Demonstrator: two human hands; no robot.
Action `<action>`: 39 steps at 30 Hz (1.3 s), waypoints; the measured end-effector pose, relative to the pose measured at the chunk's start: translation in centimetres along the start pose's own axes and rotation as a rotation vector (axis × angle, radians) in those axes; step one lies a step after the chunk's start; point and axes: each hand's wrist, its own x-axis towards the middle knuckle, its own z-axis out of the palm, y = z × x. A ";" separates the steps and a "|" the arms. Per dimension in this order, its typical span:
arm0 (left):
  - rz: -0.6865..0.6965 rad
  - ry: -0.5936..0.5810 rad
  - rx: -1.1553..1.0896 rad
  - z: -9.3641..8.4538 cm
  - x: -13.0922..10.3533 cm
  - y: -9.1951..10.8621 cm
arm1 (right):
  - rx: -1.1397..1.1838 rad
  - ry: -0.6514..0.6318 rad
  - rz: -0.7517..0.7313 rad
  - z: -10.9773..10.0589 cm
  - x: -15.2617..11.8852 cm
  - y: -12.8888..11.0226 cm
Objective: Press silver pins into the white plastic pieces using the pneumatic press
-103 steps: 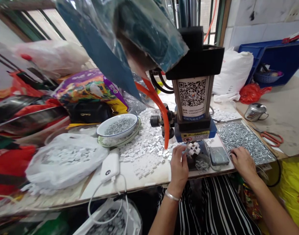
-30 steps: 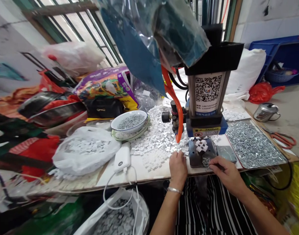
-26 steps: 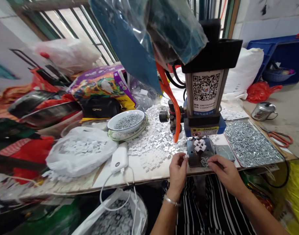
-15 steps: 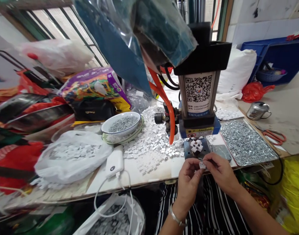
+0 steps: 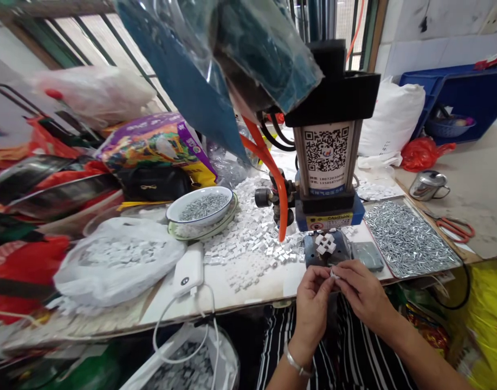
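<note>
Between the fingertips of my left hand (image 5: pixel 313 295) and my right hand (image 5: pixel 360 290) is a small white plastic piece (image 5: pixel 334 274), mostly covered by the fingers. Both hands are closed in a pinch on it, just in front of the press base (image 5: pixel 313 250). A few white pieces (image 5: pixel 325 244) sit in a small cluster on that base, below the pneumatic press (image 5: pixel 328 162). Many more loose white pieces (image 5: pixel 248 238) are spread over the table to the left. On the right lies a tray of metal pins (image 5: pixel 411 238).
An enamel bowl of metal pins (image 5: pixel 199 207) stands left of the loose pieces. Nearer are a white power bank (image 5: pixel 189 270) with its cable and a plastic bag of white pieces (image 5: pixel 122 254). Scissors (image 5: pixel 453 227) and a metal mug (image 5: pixel 429 185) lie beyond the tray. An orange hose (image 5: pixel 281 200) hangs beside the press.
My right fingers have closed further over the white piece, so less of it shows. Both hands stay together in front of the press base. The view has shifted slightly.
</note>
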 end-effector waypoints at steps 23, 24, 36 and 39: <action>0.196 -0.097 0.173 -0.6 7.4 -0.2 | -0.012 0.089 0.101 0.5 7.6 3.3; 0.195 -0.100 0.169 -0.7 7.4 -0.1 | -0.028 0.090 0.071 0.6 7.6 3.3; 0.191 -0.144 0.109 -0.8 7.5 -0.3 | -0.162 0.018 -0.124 1.2 7.5 3.2; 0.200 -0.150 0.122 -0.9 7.5 -0.5 | -0.124 0.021 -0.048 1.0 7.6 3.3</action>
